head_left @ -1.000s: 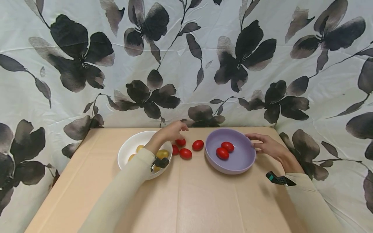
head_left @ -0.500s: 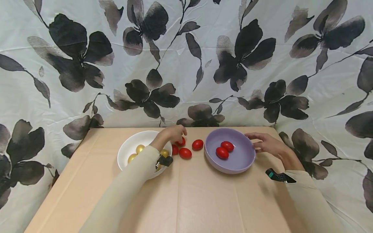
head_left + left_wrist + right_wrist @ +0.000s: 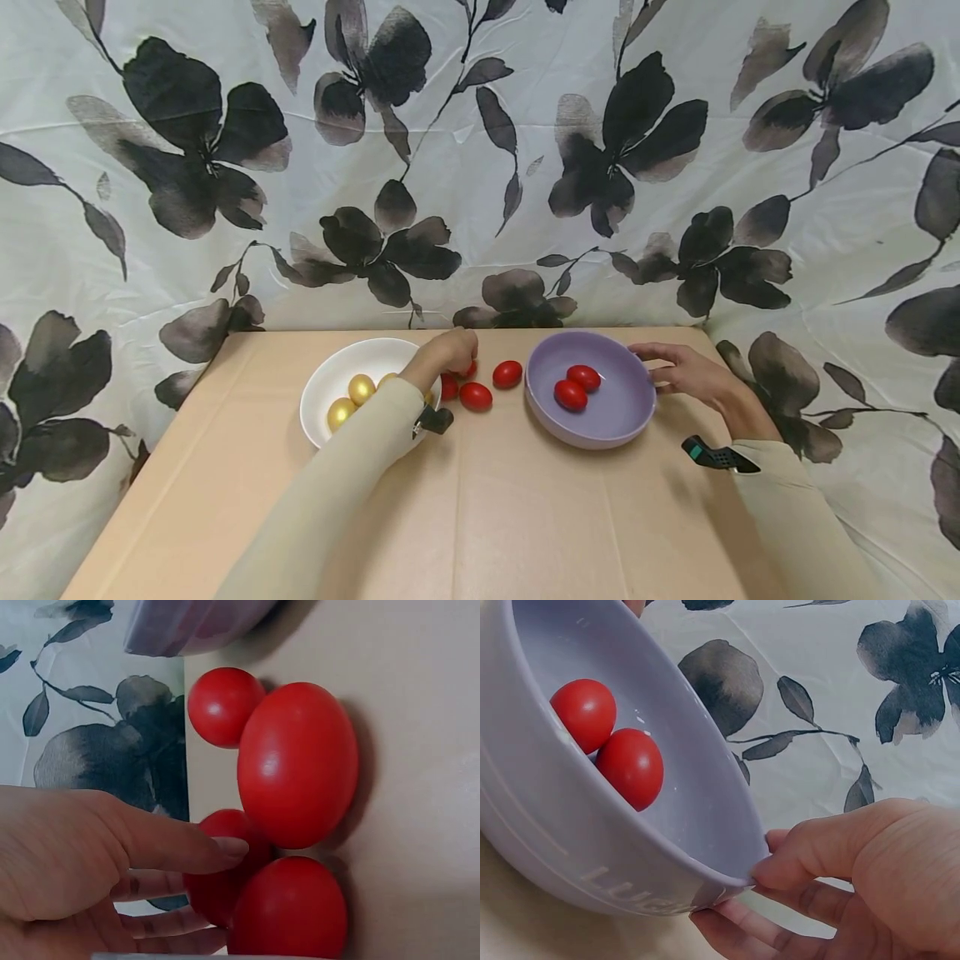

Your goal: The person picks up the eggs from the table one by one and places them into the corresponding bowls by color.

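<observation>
In the head view my left hand (image 3: pixel 447 353) reaches over the white bowl (image 3: pixel 318 382) to a cluster of glossy red eggs. The left wrist view shows its thumb and fingers pinching one red egg (image 3: pixel 216 891). Close against it lie a nearer red egg (image 3: pixel 289 911) and a larger-looking red egg (image 3: pixel 298 765), with another red egg (image 3: pixel 225 707) beyond. My right hand (image 3: pixel 693 377) holds the purple bowl (image 3: pixel 611 425) by its right side, thumb at the rim and fingers underneath. Two red eggs (image 3: pixel 632 769) rest together inside this bowl.
Several shiny golden eggs (image 3: pixel 362 388) lie in the white bowl, partly hidden by my left sleeve. The light wooden table (image 3: pixel 525 517) ends at a floral cloth (image 3: pixel 480 208) hanging behind it. A red egg (image 3: pixel 507 374) sits between the cluster and the purple bowl.
My left hand has come down onto the red eggs, its fingers closing around one at the back of the cluster. The right hand and purple bowl have stayed put.
</observation>
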Tool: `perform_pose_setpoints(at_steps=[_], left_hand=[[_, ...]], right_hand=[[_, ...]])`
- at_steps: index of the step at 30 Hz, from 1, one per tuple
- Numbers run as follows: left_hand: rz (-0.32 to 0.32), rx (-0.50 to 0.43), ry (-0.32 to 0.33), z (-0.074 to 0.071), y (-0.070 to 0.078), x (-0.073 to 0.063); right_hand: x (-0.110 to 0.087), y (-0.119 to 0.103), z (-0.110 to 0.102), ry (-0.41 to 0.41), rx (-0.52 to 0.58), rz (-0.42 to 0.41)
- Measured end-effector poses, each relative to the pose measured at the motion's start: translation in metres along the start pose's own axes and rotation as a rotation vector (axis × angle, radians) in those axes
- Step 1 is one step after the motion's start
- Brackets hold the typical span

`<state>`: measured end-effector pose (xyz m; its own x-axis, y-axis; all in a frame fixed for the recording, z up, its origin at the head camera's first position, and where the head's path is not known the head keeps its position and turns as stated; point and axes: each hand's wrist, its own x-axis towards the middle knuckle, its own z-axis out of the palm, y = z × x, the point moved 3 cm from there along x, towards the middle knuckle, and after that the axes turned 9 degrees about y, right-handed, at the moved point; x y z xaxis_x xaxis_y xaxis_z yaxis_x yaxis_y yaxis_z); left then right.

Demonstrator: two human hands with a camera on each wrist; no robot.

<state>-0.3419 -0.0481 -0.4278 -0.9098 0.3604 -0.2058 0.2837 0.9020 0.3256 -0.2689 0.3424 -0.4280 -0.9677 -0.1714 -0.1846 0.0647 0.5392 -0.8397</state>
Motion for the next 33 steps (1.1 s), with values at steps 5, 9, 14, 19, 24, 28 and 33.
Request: perform_pose_setpoints(at_steps=[5, 9, 14, 19, 24, 28, 33], left_hand=[[0.011, -0.005, -0.007, 0.002, -0.001, 0.001], [0.023, 0.004, 0.02, 0.002, -0.002, 0.002], [0.01, -0.093, 0.048, -0.001, -0.004, -0.002], [0.043, -0.161, 0.071, -0.008, -0.003, -0.005], [0.075, -0.2, 0.109, -0.015, -0.003, -0.008], [0.08, -0.249, 0.141, -0.018, -0.005, -0.011], [0.1, -0.279, 0.171, -0.022, -0.003, -0.015]], right_hand=[[0.001, 0.0, 0.0, 0.001, 0.007, -0.002], [0.001, -0.001, 0.0, 0.001, 0.006, -0.004], [0.001, 0.0, 0.0, 0.0, 0.012, -0.004], [0.001, 0.0, 0.0, 0.006, 0.009, 0.0], [0.0, -0.001, 0.001, 0.01, 0.005, 0.003], [-0.001, -0.002, 0.001, 0.011, 0.005, 0.006], [-0.001, -0.002, 0.001, 0.011, 0.008, 0.001]])
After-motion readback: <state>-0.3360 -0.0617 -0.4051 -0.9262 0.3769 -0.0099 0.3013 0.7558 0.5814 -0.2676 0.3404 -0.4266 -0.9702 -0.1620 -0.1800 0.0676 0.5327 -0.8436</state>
